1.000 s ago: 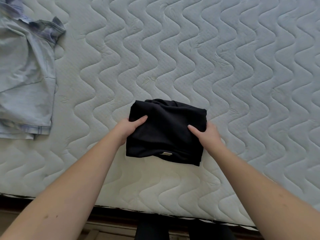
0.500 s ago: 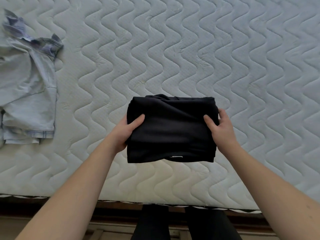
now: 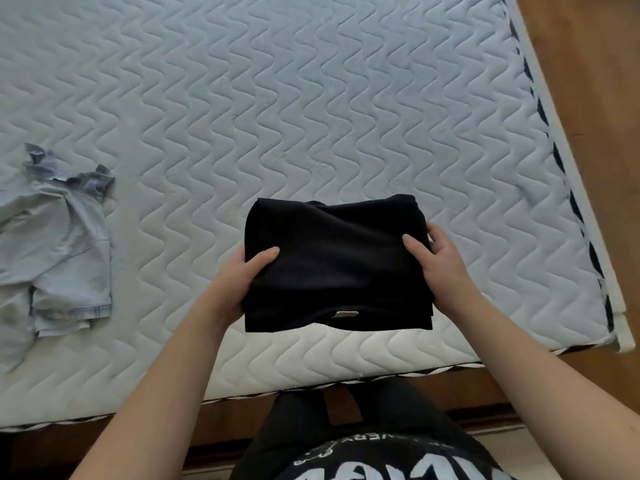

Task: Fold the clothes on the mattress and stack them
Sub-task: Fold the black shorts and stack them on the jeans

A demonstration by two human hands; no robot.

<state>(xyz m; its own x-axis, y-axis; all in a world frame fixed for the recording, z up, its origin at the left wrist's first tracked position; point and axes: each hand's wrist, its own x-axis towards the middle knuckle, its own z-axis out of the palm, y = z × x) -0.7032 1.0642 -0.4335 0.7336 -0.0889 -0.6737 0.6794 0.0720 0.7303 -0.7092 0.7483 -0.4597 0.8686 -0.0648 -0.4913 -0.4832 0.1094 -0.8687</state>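
Both hands are clamped on a folded black garment, the left hand gripping its left edge and the right hand its right edge, thumbs lying on top and the other fingers hidden beneath. The bundle looks raised just above the mattress, between the two hands.

The main risk, as I judge it, is the fold coming undone: the near edge sags below the hands, and the loose layers under the thumbs could slide apart if either grip slackens or the bundle tilts.

A crumpled light blue shirt, not yet folded, lies well off to the left of the left hand. Setting the black bundle down carelessly on it would make a lopsided stack.
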